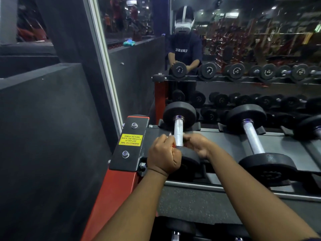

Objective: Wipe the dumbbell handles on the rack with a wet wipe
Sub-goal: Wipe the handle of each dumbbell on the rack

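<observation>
On the rack (231, 145), the left hand (163, 154) grips a wipe (168, 135) in curled fingers just beside the leftmost dumbbell handle (178, 131); the right hand (198, 145) is blurred at the handle's other side, finger state indeterminate.

Room layout: mirrored gym wall, dim lighting.
A dark grey wall panel (48, 127) stands at left, meeting a metal-framed mirror (147, 18); the mirror reflects red exercise machines (234, 40), ceiling lights (273, 7) and a teal cloth (129, 43) on a ledge (149, 39).
</observation>
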`<state>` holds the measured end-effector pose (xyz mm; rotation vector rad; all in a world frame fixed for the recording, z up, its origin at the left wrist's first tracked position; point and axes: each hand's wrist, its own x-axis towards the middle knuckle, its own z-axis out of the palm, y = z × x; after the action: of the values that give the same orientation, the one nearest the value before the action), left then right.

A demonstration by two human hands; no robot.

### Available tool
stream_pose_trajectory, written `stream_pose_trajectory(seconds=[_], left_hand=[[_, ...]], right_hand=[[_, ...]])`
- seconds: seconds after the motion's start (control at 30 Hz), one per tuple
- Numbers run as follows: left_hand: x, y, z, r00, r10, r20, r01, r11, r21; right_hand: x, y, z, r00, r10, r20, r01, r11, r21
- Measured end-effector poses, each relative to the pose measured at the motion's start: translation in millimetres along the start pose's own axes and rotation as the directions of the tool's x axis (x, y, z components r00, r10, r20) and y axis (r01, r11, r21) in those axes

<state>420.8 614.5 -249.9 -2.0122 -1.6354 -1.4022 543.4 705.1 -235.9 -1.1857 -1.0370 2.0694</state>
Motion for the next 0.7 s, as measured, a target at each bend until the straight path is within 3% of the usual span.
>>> stream_pose_trajectory(seconds=[0.1, 0.2, 0.3, 0.4, 0.5, 0.6, 0.67, 0.7], left_hand=[[0, 0, 1, 1.0, -0.012, 0.008, 0.012, 1.0, 0.01], [-1, 1, 1, 1.0, -0.009, 0.005, 0.009, 1.0, 0.006], [-1, 1, 2, 1.0, 0.0, 0.002, 0.0, 1.0, 0.008], [1, 2, 2, 1.0, 0.003, 0.002, -0.003, 1.0, 0.013], [1, 2, 2, 1.0, 0.005, -0.006, -0.005, 1.0, 0.015], [1, 3, 2, 1.0, -0.003, -0.006, 0.004, 1.0, 0.018], [0, 4, 1, 1.0, -0.008, 0.0, 0.008, 1.0, 0.021], [0, 4, 1, 1.0, -0.008, 0.004, 0.008, 1.0, 0.025]], right_hand=[[-24, 9, -6, 1.0, -0.004, -0.024, -0.001, 0.978, -0.21], [-27, 14, -7, 0.981, -0.154, -0.117, 0.112, 0.947, -0.302], [-17, 13, -1, 0.884, -0.326, -0.336, 0.205, 0.915, -0.348], [-10, -1, 8, 0.736, -0.515, -0.439, 0.276, 0.821, -0.499], [-6, -18, 20, 0.589, -0.693, -0.415, 0.311, 0.669, -0.675], [0, -22, 25, 0.543, -0.786, -0.297, 0.302, 0.513, -0.804], [-6, -25, 26, 0.593, -0.792, -0.145, 0.217, 0.33, -0.919], [-13, -27, 28, 0.671, -0.74, -0.047, 0.164, 0.21, -0.964]])
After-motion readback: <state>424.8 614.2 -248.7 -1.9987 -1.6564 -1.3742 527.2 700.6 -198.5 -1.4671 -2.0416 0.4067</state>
